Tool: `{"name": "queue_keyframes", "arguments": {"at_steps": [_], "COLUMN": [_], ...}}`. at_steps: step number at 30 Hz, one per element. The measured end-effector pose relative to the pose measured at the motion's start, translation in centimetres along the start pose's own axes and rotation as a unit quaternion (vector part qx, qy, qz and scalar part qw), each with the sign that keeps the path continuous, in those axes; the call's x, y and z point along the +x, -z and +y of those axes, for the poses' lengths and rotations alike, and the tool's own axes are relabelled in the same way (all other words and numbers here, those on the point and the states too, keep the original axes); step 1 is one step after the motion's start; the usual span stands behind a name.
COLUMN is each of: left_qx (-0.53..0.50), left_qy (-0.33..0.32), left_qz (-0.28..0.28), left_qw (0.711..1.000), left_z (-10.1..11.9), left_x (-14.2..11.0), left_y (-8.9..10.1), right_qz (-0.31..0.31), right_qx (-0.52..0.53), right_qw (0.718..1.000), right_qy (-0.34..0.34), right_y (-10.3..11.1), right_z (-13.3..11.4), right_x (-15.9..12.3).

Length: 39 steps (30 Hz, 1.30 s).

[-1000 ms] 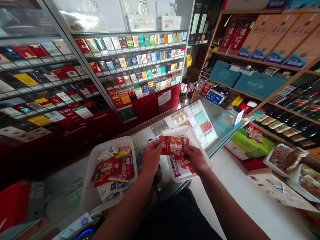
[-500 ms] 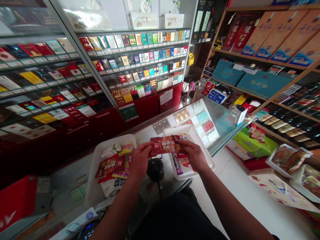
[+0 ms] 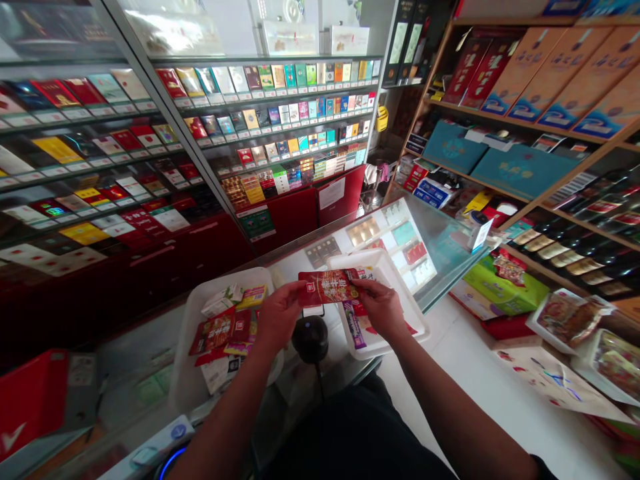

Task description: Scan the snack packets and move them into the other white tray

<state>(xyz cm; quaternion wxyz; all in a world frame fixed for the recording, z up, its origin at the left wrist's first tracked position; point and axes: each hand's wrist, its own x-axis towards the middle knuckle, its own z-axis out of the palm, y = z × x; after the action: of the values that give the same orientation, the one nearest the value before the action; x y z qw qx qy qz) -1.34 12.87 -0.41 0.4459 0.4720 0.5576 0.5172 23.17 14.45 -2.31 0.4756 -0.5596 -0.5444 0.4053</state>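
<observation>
Both my hands hold one flat red packet (image 3: 327, 287) with yellow print, level above a glass counter (image 3: 430, 257). My left hand (image 3: 277, 315) grips its left end and my right hand (image 3: 383, 307) grips its right end. Below the packet stands a round black device (image 3: 310, 338) with a cable running toward me. A white tray (image 3: 197, 373) under my left hand holds several red, yellow and white packets. A second white tray (image 3: 395, 280) under my right hand holds a few flat packets, one of them purple.
Glass cabinets with rows of cigarette packs (image 3: 280, 120) fill the wall ahead and to the left. Wooden shelves (image 3: 520, 123) on the right carry boxes and bottles. Snack bags and boxes (image 3: 505, 283) lie low on the right. A red box (image 3: 30, 400) sits at the counter's left end.
Both hands have carried the red packet leftward, off the right tray and over the black device, and turned it flatter. The camera has shifted slightly.
</observation>
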Motion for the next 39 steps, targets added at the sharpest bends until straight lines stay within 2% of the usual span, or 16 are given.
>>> {"name": "queue_keyframes", "arguments": {"at_steps": [7, 11, 15, 19, 21, 26, 30, 33, 39], "left_qx": [0.054, 0.111, 0.188, 0.21, 0.189, 0.181, 0.223, 0.26, 0.288], "left_qy": [-0.024, -0.048, -0.103, -0.141, -0.129, -0.041, -0.045, -0.054, -0.066], "left_qz": [0.024, 0.013, 0.021, 0.033, 0.032, 0.013, 0.036, 0.024, 0.027], "left_qw": [0.998, 0.993, 0.976, 0.967, 0.973, 0.983, 0.973, 0.964, 0.955], "left_z": [0.3, 0.2, 0.5, 0.9, 0.9, 0.6, 0.3, -0.3, -1.7], "left_x": [0.3, 0.5, 0.8, 1.2, 1.4, 2.0, 2.4, 2.7, 3.4], "left_y": [0.8, 1.3, 1.9, 2.2, 2.5, 3.5, 4.6, 5.5, 7.3], "right_qz": [-0.002, 0.011, 0.022, -0.006, -0.026, -0.053, -0.055, -0.051, -0.095], "right_qx": [0.018, -0.027, -0.053, -0.035, -0.032, -0.033, -0.041, -0.066, -0.126], "right_qw": [0.999, 0.995, 0.991, 0.992, 0.996, 0.998, 0.997, 0.996, 0.982], "right_qy": [0.037, 0.092, 0.119, 0.118, 0.084, 0.014, 0.024, 0.042, 0.103], "right_y": [-0.7, -0.8, -1.0, -1.5, -1.8, -2.9, -3.9, -4.7, -5.9], "right_z": [-0.3, -0.2, -0.6, -1.2, -1.4, -1.5, -1.2, -0.7, 1.1], "right_x": [0.2, 0.4, 0.7, 1.1, 1.4, 2.2, 2.7, 2.9, 3.4]}}
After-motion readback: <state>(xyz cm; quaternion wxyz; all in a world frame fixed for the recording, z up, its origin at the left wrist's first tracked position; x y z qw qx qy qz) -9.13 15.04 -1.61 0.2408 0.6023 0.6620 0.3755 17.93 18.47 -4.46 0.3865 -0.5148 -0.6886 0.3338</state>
